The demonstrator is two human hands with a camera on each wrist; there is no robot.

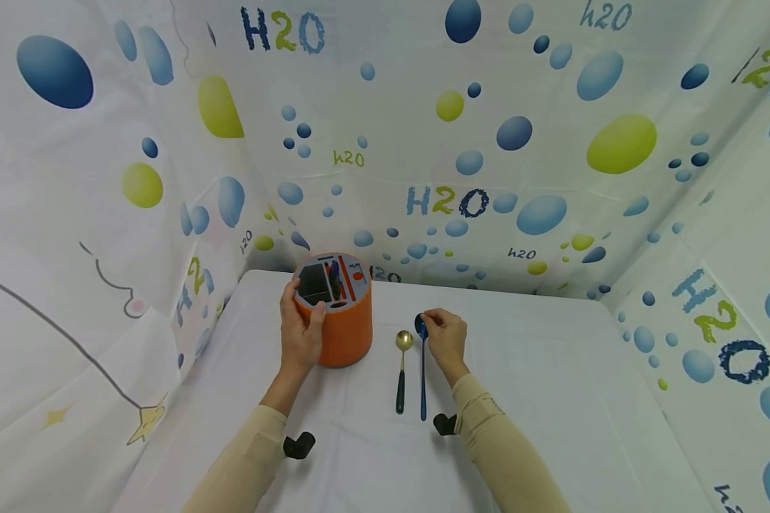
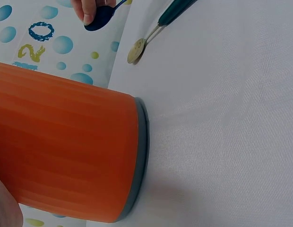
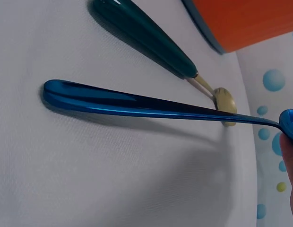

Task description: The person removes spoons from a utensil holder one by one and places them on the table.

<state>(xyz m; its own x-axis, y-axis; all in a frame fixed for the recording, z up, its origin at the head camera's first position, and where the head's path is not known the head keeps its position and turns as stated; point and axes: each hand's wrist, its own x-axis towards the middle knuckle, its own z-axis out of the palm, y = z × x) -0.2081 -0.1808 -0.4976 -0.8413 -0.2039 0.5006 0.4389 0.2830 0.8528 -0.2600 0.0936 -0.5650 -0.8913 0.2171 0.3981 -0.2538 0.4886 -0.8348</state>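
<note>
My left hand (image 1: pixel 301 333) wraps round the near side of the orange holder (image 1: pixel 337 313), thumb hooked over its rim, which I judge steadies it upright on the white tablecloth (image 1: pixel 552 370) with its slotted top facing up. My right hand (image 1: pixel 445 336) pinches the bowl of the blue spoon (image 1: pixel 422 370) between fingertips, lifting that end while the handle tip rests on the cloth, pointing back at me. The spoon lies just right of the gold spoon (image 1: pixel 401 370), the holder beyond to the left.
</note>
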